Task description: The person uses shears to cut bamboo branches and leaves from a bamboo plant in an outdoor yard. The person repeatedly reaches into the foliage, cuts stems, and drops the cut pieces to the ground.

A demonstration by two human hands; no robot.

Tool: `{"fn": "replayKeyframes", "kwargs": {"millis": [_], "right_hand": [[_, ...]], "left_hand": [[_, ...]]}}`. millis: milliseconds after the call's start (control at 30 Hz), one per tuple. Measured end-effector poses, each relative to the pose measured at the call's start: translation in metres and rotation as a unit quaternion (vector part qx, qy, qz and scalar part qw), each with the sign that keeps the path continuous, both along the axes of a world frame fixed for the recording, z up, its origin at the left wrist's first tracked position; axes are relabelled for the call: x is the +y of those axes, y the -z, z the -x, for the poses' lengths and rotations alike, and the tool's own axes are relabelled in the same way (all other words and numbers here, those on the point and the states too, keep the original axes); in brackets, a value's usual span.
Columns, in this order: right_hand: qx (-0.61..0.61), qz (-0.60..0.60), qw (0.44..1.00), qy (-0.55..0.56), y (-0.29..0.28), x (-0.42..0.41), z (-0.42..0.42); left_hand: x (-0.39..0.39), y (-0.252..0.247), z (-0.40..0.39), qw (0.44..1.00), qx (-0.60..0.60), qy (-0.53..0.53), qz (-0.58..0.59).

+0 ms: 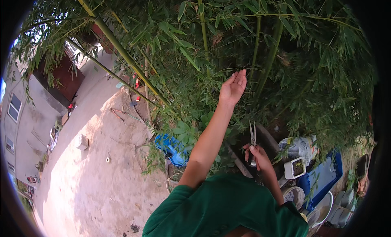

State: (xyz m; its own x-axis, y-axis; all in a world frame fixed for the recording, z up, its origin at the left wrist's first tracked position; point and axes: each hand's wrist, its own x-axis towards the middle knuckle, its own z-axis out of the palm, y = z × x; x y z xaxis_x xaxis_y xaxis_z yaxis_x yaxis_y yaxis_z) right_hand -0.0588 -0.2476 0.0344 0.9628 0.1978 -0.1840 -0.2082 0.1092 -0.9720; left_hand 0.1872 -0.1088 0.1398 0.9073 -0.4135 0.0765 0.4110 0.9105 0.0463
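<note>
Stretched out among the bamboo foliage (189,75), my left hand (233,87) is palm up with its fingers extended. A thin leafy twig (241,69) passes at its fingertips; whether they touch it I cannot tell. My right hand (259,156) is lower and closer to my body, closed around the handles of a pair of scissors or shears (253,134). The metal blades point away from me and are slightly apart. Thick green bamboo stems (131,61) rise at the upper left, and more stand beyond my left hand.
Blue plastic containers (172,150) lie left of my arm. At the right are a white square pot (294,168), a plastic bag (297,147), a blue tray (325,173) and buckets (293,195). A stone block (81,142) sits on the paved yard (100,182); a building (27,121) stands beyond.
</note>
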Motion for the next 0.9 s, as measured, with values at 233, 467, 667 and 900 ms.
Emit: {"fn": "replayKeyframes", "kwargs": {"millis": [233, 467, 667, 900], "right_hand": [[0.016, 0.013, 0.999, 0.04, 0.0, -0.013, 0.013], [0.042, 0.018, 0.998, -0.032, 0.007, -0.002, -0.004], [0.084, -0.072, 0.985, -0.129, 0.053, 0.032, -0.042], [0.216, -0.156, 0.94, -0.212, 0.049, 0.062, -0.066]], "left_hand": [[0.022, 0.006, 0.002, 0.995, -0.084, 0.054, 0.022], [0.104, 0.088, 0.116, 0.979, -0.019, 0.046, -0.2], [0.136, 0.162, 0.195, 0.954, 0.047, 0.065, -0.289], [0.131, 0.161, 0.23, 0.917, 0.041, 0.073, -0.39]]}}
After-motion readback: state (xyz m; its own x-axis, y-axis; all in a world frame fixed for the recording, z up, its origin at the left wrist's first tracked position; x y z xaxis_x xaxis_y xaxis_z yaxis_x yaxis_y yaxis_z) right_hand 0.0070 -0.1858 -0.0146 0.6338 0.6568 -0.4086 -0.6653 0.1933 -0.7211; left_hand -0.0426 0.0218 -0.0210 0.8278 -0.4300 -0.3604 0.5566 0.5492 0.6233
